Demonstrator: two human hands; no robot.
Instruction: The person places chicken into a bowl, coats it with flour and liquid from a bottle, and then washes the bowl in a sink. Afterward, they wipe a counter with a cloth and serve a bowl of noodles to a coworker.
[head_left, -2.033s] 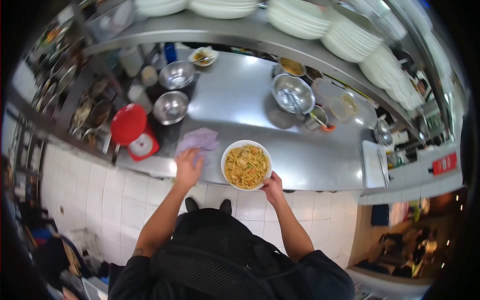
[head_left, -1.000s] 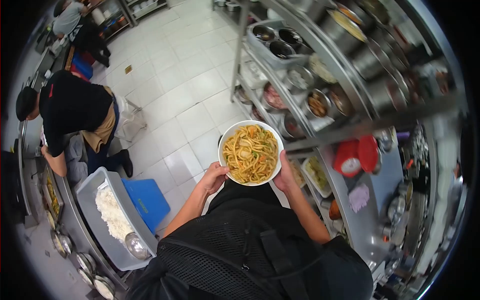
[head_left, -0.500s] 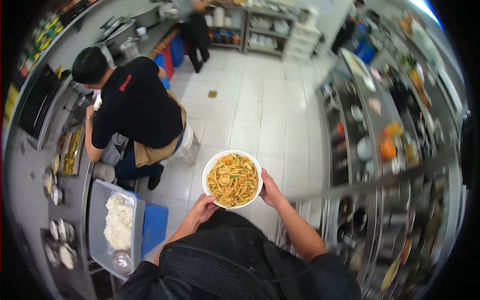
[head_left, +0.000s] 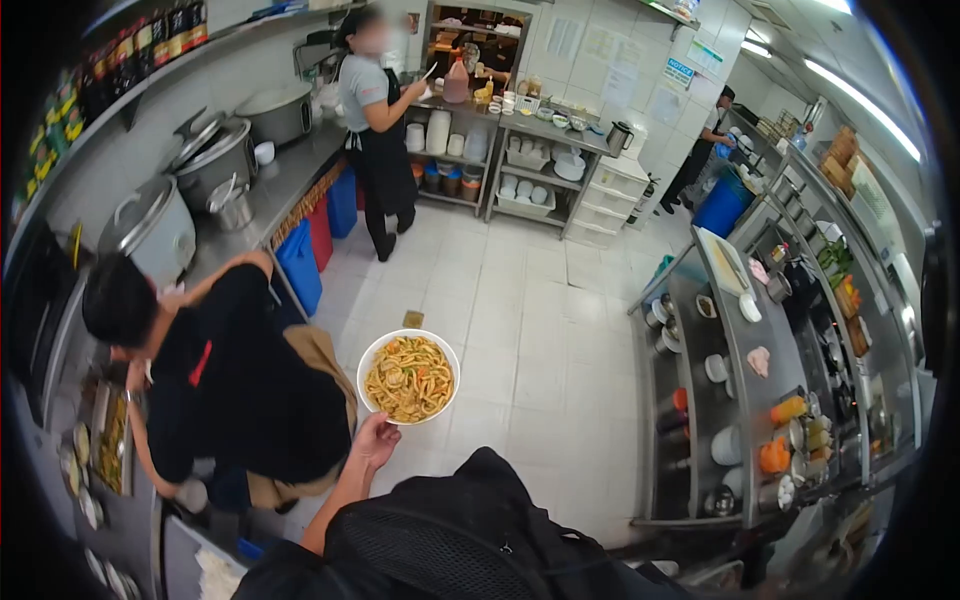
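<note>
My left hand (head_left: 374, 442) grips the near edge of a white round bowl (head_left: 363, 372), its fingers underneath and the thumb at the rim. Thick noodles (head_left: 409, 380) with bits of orange and green vegetable fill the bowl, which is held level above the floor. My right hand is out of view; only dark clothing shows on that side.
A seated person in a black shirt (head_left: 260, 385) works at the left counter. Farther back stands another person in an apron (head_left: 385, 180) beside a steel counter (head_left: 560, 135). Tiled floor (head_left: 520, 300) runs ahead. Steel shelving (head_left: 735, 330) with containers lines the right.
My right hand has left the bowl and gone out of view. The bowl now sits farther left, held by my left hand alone. The view has tilted up.
</note>
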